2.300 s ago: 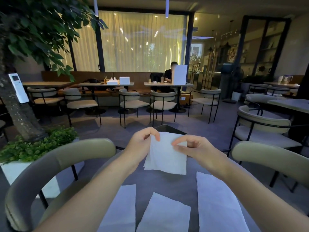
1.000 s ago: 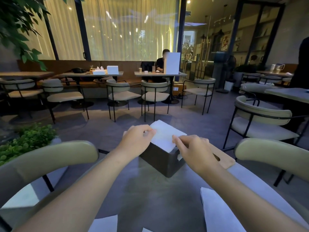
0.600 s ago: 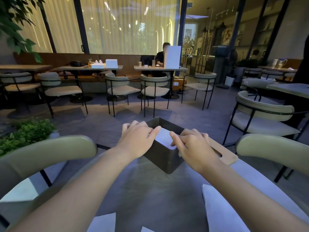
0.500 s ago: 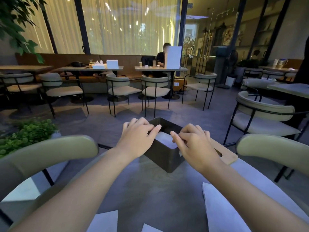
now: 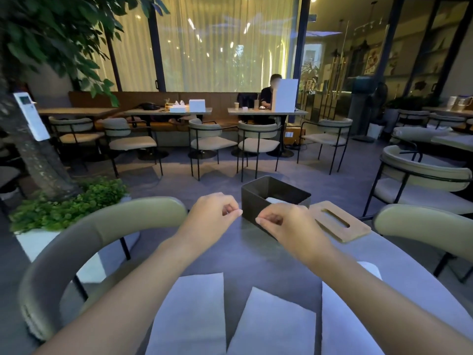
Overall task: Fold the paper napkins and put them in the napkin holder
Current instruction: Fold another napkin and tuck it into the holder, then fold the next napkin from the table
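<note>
Paper napkins (image 5: 190,313) lying flat on the worktop (image 5: 256,257) look thin, limp and easily torn, best pinched at an edge. Both the left hand (image 5: 212,213) and right hand (image 5: 284,224) hover loosely curled with an empty grip before the napkin holder (image 5: 256,203).

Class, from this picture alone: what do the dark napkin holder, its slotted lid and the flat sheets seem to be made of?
Napkin holder: probably matte dark metal or plastic; thin walls, no shine.
Slotted lid: likely wood; light tan, matte.
Flat sheets: thin white paper tissue lying limp on the table.
</note>
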Demonstrator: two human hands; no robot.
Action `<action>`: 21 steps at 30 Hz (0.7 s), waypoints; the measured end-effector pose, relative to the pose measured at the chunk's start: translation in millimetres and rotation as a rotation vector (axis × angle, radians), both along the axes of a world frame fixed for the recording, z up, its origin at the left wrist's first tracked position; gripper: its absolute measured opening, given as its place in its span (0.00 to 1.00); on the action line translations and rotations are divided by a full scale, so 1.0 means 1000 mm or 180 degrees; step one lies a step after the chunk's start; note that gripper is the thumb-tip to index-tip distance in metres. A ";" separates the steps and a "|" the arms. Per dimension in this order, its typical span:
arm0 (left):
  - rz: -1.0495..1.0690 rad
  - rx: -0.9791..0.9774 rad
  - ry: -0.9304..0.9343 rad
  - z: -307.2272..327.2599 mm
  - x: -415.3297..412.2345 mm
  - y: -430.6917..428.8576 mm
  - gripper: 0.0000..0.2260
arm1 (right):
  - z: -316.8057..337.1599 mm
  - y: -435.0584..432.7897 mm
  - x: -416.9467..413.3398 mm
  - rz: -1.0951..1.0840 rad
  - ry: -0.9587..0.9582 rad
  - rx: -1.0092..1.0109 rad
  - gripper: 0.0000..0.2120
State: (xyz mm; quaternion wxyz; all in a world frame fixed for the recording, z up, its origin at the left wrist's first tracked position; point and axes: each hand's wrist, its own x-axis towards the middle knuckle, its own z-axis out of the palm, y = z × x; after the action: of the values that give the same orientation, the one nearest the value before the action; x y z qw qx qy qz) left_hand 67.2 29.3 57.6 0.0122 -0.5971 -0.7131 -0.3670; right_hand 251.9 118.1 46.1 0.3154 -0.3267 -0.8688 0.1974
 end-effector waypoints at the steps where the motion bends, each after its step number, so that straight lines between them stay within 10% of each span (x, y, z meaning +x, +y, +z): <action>1: 0.0027 -0.0036 -0.0018 -0.002 -0.002 -0.010 0.05 | -0.003 -0.006 -0.002 0.0058 -0.0015 -0.0041 0.03; 21: 0.0236 -0.0333 -0.0044 -0.071 -0.016 -0.145 0.03 | -0.066 -0.117 -0.038 0.0635 -0.0217 -0.0540 0.03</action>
State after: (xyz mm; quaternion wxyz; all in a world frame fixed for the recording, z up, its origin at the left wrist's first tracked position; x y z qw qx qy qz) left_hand 50.8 -116.1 -13.1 -0.0104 -0.5675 -0.7531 -0.3326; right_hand 214.0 1.6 -19.6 0.2357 -0.2707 -0.8874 0.2893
